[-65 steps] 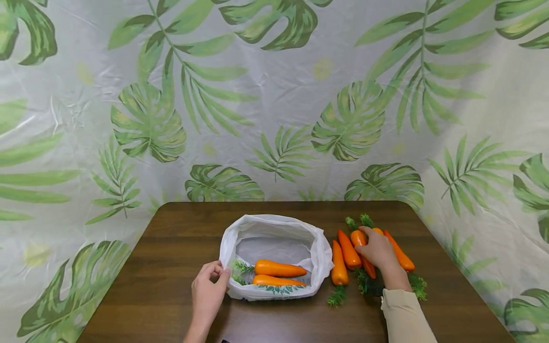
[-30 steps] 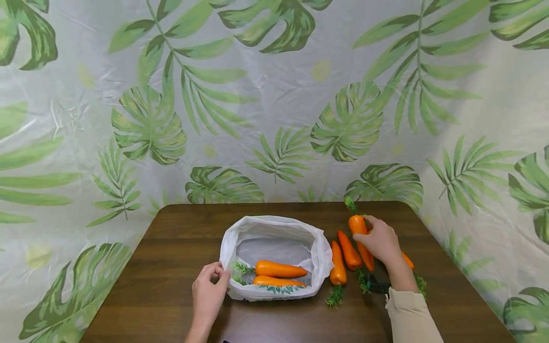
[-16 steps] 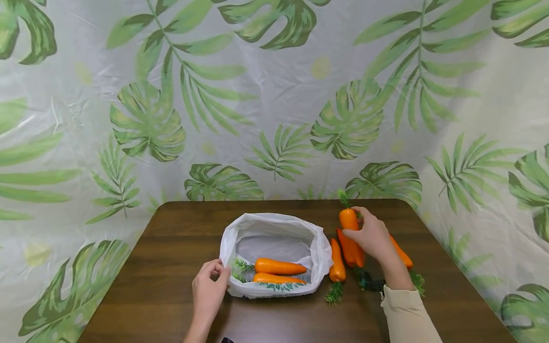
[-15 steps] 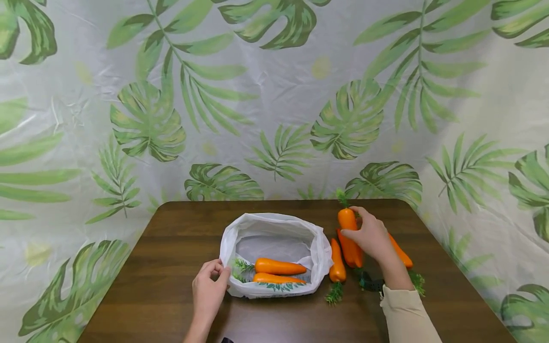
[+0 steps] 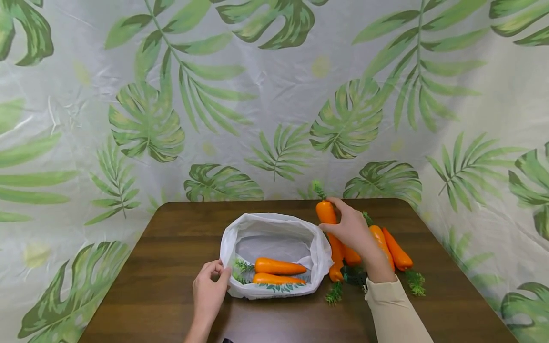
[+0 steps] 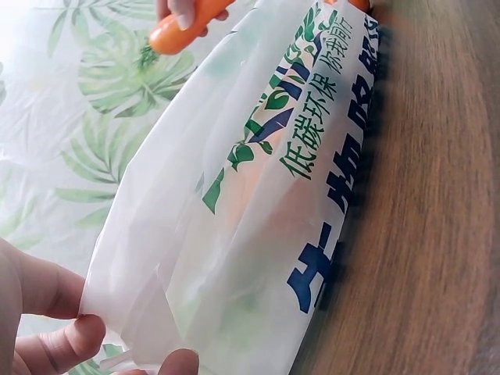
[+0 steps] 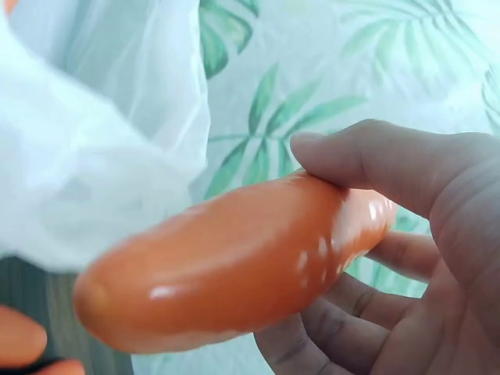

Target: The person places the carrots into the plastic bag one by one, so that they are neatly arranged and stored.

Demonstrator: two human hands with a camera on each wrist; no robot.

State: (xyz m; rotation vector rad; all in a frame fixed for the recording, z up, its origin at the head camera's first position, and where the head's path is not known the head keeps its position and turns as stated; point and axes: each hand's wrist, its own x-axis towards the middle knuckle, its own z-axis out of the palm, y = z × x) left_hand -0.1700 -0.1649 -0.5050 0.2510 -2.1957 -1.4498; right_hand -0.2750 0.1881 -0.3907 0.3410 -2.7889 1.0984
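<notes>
A white plastic bag [image 5: 274, 218] stands with its mouth spread wide at mid-table. Two orange carrots with green tops lie inside it, a rear carrot [image 5: 280, 267] and a front carrot [image 5: 276, 280]. At the bag's left edge my left hand [image 5: 208, 291] pinches the rim between thumb and fingers; the left wrist view shows the bag's printed wall [image 6: 234, 250]. My right hand [image 5: 350, 229] grips another carrot [image 5: 326, 212] near the bag's right rim, leafy end away from me. In the right wrist view, thumb and fingers wrap this carrot [image 7: 219, 262], its narrow end toward the camera.
Several loose carrots lie right of the bag on the dark wooden table [image 5: 180, 247], among them a far-right carrot [image 5: 399, 250] and one by the bag [image 5: 336, 274], partly covered by the held one. A leaf-patterned sheet [image 5: 274, 95] hangs behind the table.
My right hand has picked up a carrot from the pile and carried it left to the bag's right side. The left hand keeps its hold on the rim.
</notes>
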